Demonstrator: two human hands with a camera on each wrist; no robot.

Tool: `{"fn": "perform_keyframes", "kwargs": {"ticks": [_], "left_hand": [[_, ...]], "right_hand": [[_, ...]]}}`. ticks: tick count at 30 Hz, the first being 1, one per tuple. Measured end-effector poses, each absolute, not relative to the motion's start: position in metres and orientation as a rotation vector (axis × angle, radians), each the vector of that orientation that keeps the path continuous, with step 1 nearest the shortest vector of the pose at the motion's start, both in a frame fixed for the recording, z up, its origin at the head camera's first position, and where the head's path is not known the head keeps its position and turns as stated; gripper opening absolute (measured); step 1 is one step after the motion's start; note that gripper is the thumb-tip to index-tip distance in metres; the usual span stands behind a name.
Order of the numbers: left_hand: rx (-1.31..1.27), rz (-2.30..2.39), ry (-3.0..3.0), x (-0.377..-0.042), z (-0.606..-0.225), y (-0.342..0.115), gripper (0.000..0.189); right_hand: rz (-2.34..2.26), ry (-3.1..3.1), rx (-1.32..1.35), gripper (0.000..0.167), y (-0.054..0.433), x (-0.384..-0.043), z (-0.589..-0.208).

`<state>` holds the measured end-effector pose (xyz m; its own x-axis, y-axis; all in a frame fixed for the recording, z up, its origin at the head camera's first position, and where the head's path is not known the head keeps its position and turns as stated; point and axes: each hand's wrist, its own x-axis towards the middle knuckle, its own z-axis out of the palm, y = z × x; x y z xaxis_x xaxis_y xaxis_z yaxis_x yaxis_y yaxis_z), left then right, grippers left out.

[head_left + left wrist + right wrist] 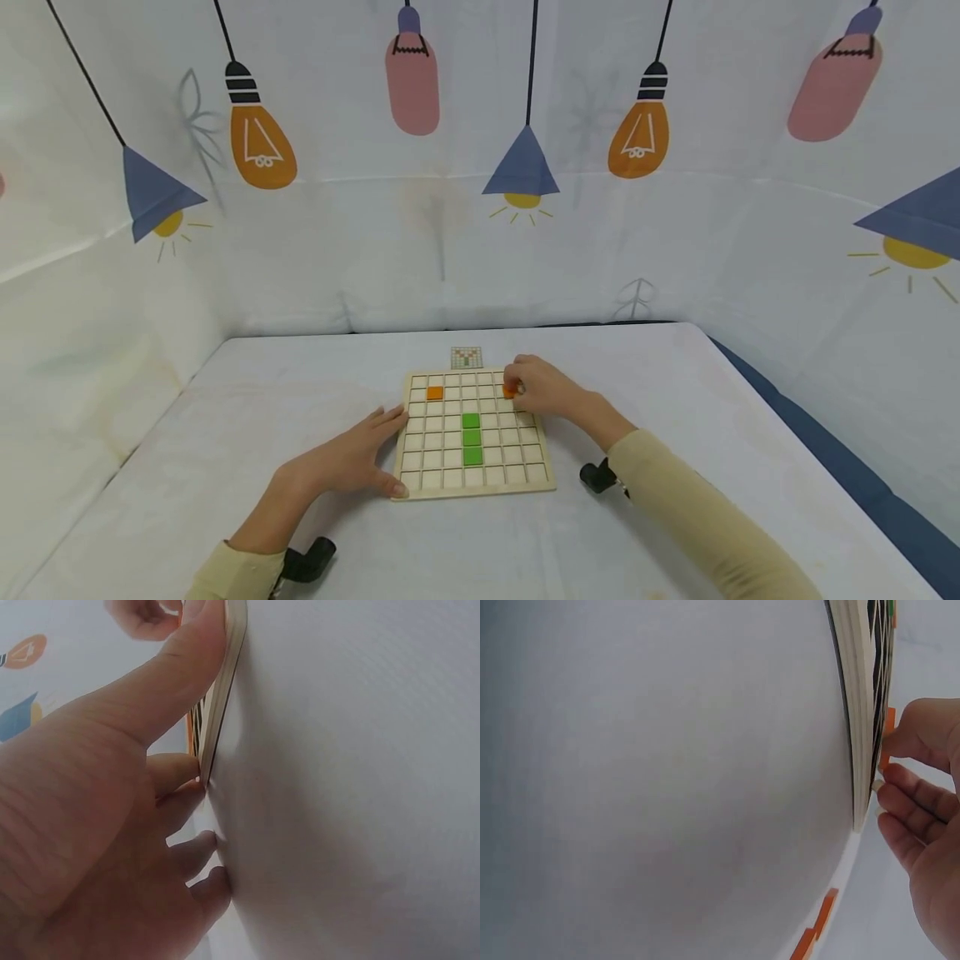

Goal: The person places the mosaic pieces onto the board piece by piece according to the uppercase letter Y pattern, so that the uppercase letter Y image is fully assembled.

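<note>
A square wooden grid board lies on the table, divided into small square cells. Three green tiles form a column near its middle, and an orange tile sits in a cell at the upper left. My right hand is over the upper right part of the board, its thumb and forefinger pinching another orange tile close on the surface. Along the left edge rests my left hand, fingers spread, with the thumb at the near left corner. In the left wrist view its fingertips touch the tabletop beside the board.
Just beyond the board's far edge lies a small printed pattern card. Orange pieces show low in the right wrist view. White cloth covers the table, and a curtain printed with lamps hangs behind.
</note>
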<state>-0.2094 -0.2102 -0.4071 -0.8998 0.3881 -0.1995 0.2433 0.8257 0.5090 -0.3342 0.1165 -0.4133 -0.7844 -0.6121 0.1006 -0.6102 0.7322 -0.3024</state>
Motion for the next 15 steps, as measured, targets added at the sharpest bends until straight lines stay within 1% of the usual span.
{"fn": "perform_keyframes", "kwargs": {"ticks": [15], "left_hand": [[0.458, 0.688, 2.713, -0.21, -0.41, -0.209, 0.118]], "right_hand": [[-0.511, 2.894, -1.187, 0.016, 0.099, -0.332, -0.412]]}}
